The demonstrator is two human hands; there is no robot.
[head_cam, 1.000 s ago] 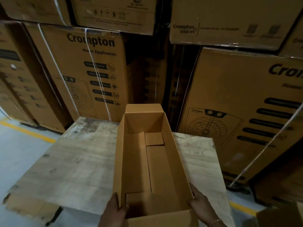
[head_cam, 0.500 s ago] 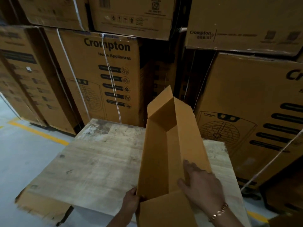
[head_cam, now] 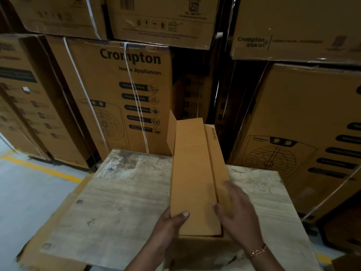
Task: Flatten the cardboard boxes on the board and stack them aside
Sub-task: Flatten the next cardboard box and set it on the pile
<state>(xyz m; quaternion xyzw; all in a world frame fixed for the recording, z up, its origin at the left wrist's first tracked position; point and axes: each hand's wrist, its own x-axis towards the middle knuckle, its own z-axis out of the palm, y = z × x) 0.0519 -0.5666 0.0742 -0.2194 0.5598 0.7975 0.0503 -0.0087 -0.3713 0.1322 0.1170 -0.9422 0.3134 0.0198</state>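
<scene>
Flattening step, by the look: long carton (head_cam: 192, 173) lies lengthwise on the board (head_cam: 125, 202), left hand (head_cam: 172, 222) gripping its near edge, right hand (head_cam: 238, 210) pressing with loose fingers; next likely needs firm downward pressure, then stacking aside.

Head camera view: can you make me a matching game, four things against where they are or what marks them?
Things:
1 left hand
2 right hand
3 long box
4 yellow line

Marks:
A on the floor, left of the board
B bracelet at the wrist
C grips the long box's near left corner
D printed CEILING FAN

Pairs: 1-C, 2-B, 3-D, 4-A
</scene>
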